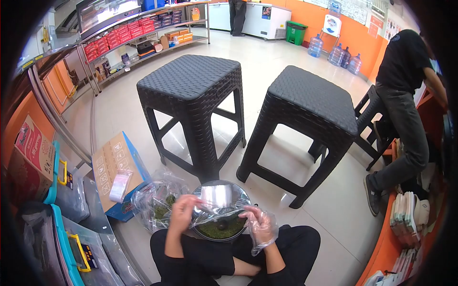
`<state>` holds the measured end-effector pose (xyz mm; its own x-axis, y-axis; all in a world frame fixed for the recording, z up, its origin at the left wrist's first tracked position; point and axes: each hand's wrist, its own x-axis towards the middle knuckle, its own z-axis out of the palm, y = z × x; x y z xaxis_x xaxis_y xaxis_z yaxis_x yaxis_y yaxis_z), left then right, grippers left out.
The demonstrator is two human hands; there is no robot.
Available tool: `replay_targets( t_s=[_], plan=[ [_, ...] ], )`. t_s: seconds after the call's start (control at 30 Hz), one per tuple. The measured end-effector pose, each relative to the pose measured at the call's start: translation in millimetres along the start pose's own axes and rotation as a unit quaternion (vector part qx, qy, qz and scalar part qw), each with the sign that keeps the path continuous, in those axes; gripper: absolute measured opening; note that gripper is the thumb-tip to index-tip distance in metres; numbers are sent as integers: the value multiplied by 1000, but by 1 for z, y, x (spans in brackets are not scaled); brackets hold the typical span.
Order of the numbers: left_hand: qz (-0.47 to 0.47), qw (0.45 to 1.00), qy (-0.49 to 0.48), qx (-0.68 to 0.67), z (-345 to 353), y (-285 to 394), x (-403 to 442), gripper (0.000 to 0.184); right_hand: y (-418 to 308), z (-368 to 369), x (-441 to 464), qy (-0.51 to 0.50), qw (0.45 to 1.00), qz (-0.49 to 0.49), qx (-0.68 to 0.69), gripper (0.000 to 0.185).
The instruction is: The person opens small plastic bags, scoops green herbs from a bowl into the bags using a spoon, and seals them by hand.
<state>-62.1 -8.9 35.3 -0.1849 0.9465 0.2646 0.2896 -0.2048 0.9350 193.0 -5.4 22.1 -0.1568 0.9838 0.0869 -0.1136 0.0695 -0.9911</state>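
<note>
As hands hold clear plastic, round container beneath

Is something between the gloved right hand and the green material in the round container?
Yes: clear plastic from the left hand spans toward the right hand, partly over the green material. Whether anything else covers it is unclear.

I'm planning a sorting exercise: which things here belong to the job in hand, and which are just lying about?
Apparently in the job:
clear plastic bag, between left hand and right hand
round container of green material
large bag with green contents

Apparently just lying about:
black stools
green bin
water bottles
red boxes
</note>
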Motion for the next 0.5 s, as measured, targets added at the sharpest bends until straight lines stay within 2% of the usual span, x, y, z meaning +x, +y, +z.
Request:
replay_targets(
  t_s=[0.03,0.1,0.13,0.17,0.2,0.23,0.27,0.33,0.4,0.47,0.5],
  plan=[
    [-39,998,36,-37,-16,3,-1,27,2,-1,0,18,1000,-11,19,23],
    [-44,990,129,33,-46,-5,-2,29,5,-4,0,32,999,-12,15,22],
    [-66,984,155,64,-60,-9,-1,21,4,-3,1,37,999,-11,12,22],
    [-13,950,256,176,-58,-15,2,20,5,-2,1,43,999,-9,9,21],
    [40,892,350,284,-54,-15,7,21,7,-2,0,44,999,6,10,21],
    [93,809,435,383,-51,-15,10,24,10,-3,-1,44,999,22,11,21],
    [68,834,420,352,-43,-13,8,34,12,-3,-1,45,998,37,11,20],
    [73,898,298,315,-23,-5,8,32,16,-3,1,62,998,24,-7,20],
    [-21,981,63,180,2,-8,9,33,19,-3,2,77,997,15,-20,20],
    [70,966,-76,236,28,-31,11,34,21,-4,2,86,996,11,-30,20],
    [67,958,-76,267,39,-34,11,36,21,-4,2,85,996,14,-35,20]
  ],
)
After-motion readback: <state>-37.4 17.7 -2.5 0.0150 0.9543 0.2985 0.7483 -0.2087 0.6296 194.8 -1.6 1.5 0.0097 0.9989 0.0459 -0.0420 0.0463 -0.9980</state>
